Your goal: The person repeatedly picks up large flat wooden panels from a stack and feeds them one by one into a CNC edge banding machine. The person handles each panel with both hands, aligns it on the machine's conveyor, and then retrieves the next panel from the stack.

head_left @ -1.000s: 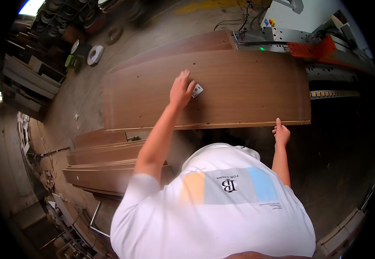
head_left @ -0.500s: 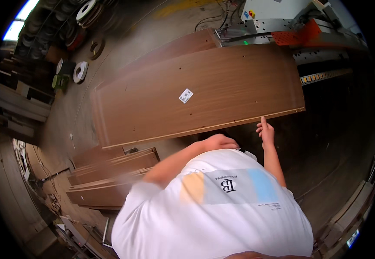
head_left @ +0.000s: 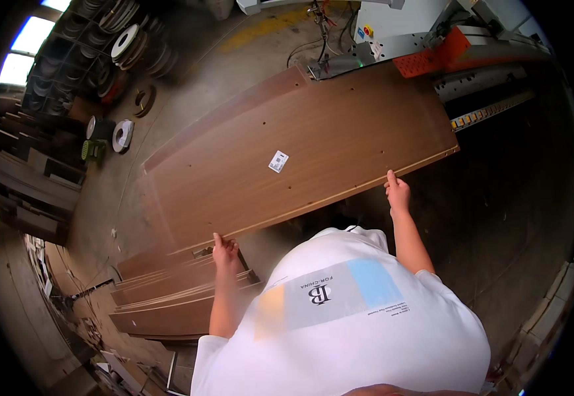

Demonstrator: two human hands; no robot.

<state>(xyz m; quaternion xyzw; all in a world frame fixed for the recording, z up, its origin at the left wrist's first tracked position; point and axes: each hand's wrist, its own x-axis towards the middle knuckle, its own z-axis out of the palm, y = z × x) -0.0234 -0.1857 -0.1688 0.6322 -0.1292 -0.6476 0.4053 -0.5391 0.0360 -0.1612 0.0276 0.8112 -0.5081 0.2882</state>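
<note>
A long brown wood-grain panel [head_left: 326,125] lies flat in front of me, slanting up toward the right, with a white label [head_left: 278,162] and several small drilled holes on its face. My left hand [head_left: 225,252] is at the near edge toward its left end, thumb on top and fingers curled below. Along the same edge, near the right end, my right hand [head_left: 398,193] grips likewise, thumb uppermost. The fingertips under the panel are partly hidden. Beneath its far side shows another brown panel [head_left: 247,102].
A stack of brown panels [head_left: 174,310] stands low at the left. Machinery with an orange perforated guard [head_left: 425,63] adjoins the panel's far right end. Edge-band rolls [head_left: 123,135] lie on the floor, near a rack of rolls [head_left: 82,46] at the far left.
My left hand has moved from before my body out left to the panel's near edge. The panel's left end has swung nearer me; my right hand stays on its edge.
</note>
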